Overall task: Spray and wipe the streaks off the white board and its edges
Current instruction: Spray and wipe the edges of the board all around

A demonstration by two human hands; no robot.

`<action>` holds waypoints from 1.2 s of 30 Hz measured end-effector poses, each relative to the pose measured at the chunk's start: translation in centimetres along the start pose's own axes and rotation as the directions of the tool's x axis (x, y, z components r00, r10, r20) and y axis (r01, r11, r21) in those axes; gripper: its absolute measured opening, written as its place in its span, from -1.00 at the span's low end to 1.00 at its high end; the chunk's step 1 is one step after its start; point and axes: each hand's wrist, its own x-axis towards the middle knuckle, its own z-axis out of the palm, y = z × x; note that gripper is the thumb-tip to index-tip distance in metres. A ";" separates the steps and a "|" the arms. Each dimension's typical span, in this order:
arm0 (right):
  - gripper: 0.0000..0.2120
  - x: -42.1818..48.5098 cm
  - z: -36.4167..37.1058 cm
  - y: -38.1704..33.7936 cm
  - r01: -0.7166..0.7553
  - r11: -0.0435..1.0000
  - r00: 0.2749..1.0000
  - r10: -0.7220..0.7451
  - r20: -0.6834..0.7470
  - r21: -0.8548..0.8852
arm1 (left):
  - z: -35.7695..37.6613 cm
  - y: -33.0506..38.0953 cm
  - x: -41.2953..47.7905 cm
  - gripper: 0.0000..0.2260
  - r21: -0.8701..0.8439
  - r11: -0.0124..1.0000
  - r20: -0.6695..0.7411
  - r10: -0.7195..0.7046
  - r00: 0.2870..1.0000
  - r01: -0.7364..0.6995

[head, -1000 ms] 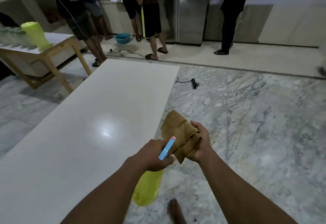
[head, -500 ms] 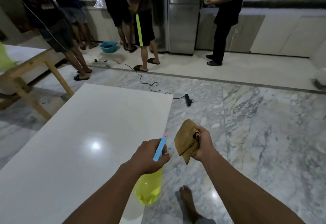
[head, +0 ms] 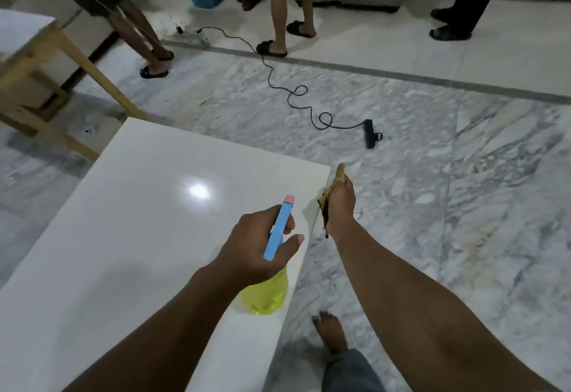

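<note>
As the left hand (head: 253, 246) grips a yellow plastic spray bottle (head: 265, 296), the right hand (head: 341, 203) holds a limp brown cloth (head: 323, 209) to the three o'clock edge of the glossy white board (head: 123, 237). Bunched, it should wipe firmly.

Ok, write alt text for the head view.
The right hand holds a crumpled tan cloth at the right edge of a glossy white board, while the left hand grips a blue-headed yellow spray bottle over it.
</note>
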 end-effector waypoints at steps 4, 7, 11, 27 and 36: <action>-0.56 3.3 3.3 1.2 0.115 0.985 0.993 -0.118 -0.020 -0.129 | 0.1 -0.5 3.7 -0.77 -0.003 0.999 -0.064 0.033 0.997 -0.033; -0.64 3.4 4.2 1.6 0.213 0.949 0.965 -0.242 -0.103 -0.233 | 0.0 -1.4 4.4 -0.76 0.033 0.998 -0.051 0.064 0.997 -0.062; -0.48 3.8 4.5 3.8 0.360 0.773 0.884 -0.462 -0.074 -0.522 | -0.3 -3.4 3.9 -0.79 -0.012 0.997 -0.035 -0.078 0.996 0.078; -0.47 -7.2 1.7 12.6 0.261 0.737 0.934 -0.356 -0.029 -0.623 | -0.4 -6.8 -9.2 -0.79 0.034 0.997 -0.176 -0.064 0.982 0.071; -0.43 -23.0 -2.6 24.7 0.232 0.752 0.965 -0.259 0.048 -0.617 | 0.5 -9.2 -28.3 -0.83 0.050 0.982 -0.178 -0.172 0.969 0.184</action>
